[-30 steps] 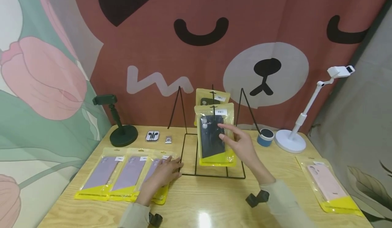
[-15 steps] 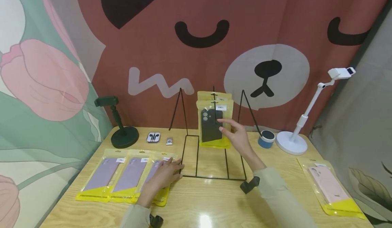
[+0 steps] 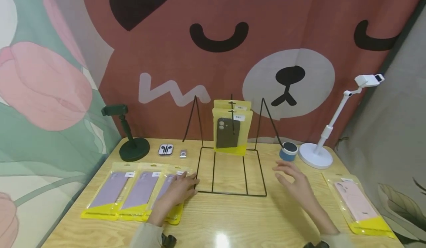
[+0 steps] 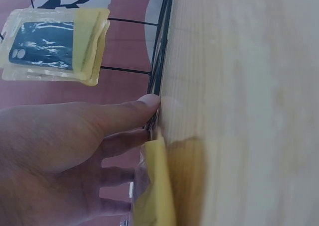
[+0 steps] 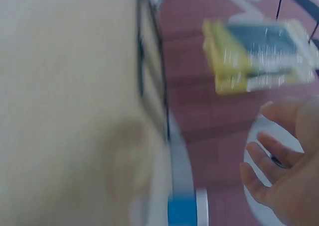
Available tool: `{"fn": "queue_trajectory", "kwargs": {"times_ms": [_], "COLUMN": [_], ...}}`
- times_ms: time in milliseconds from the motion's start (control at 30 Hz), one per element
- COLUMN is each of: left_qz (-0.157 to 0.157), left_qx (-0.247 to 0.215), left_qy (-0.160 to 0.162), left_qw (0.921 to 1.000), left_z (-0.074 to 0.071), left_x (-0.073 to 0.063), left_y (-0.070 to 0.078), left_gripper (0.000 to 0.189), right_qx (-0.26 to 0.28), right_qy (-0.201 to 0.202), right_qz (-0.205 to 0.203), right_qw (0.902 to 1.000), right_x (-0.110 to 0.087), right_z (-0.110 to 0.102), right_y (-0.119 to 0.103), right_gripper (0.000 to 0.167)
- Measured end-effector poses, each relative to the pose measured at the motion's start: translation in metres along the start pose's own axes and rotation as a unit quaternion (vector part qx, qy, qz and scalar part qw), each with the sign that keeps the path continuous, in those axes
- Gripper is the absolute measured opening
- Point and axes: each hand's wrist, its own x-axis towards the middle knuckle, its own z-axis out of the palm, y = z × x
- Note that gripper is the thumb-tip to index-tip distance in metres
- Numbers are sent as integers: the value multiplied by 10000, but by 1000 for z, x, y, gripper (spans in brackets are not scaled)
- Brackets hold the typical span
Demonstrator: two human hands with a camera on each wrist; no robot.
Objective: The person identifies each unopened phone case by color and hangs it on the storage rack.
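Two yellow-edged pouches with dark phone cases hang one behind the other on the middle hook of a black wire rack (image 3: 229, 193); the front phone case pouch (image 3: 227, 133) covers most of the rear one. My left hand (image 3: 179, 190) rests over the rightmost of three pouches holding purple phone cases (image 3: 139, 188), its fingertips at the rack's front left corner. The left wrist view shows the thumb touching the black wire. My right hand (image 3: 294, 183) is in the air right of the rack, fingers spread apart and holding nothing; the right wrist view is blurred.
A pink phone case pouch (image 3: 357, 203) lies at the right. Behind it stand a white stand (image 3: 316, 154) and a small blue speaker-like cylinder (image 3: 288, 151). A green stand (image 3: 134, 148), boxed earphones (image 3: 165, 149) and a small silver gadget (image 3: 183, 153) sit at the back left.
The front pouch with the dark case has gone back along the hook towards the rear one. My right hand has let go and moved right and down. The left hand has stayed put.
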Motion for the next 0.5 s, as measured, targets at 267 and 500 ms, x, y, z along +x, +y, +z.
{"fn": "queue_trajectory", "kwargs": {"times_ms": [267,500], "left_qz": [38,8], "left_qx": [15,-49], "left_qy": [3,-21], "left_qw": [10000,10000], "left_z": [0,0], "left_x": [1,-1], "left_y": [-1,0], "left_gripper": [41,41], "right_qx": [-2149,-2848], "right_qy": [-86,-1789], "right_qz": [767,2859], "right_qw": [9736,8973], "right_x": [-53,-80], "right_z": [-99,-146], "right_y": [73,107], "right_gripper": [30,67]}}
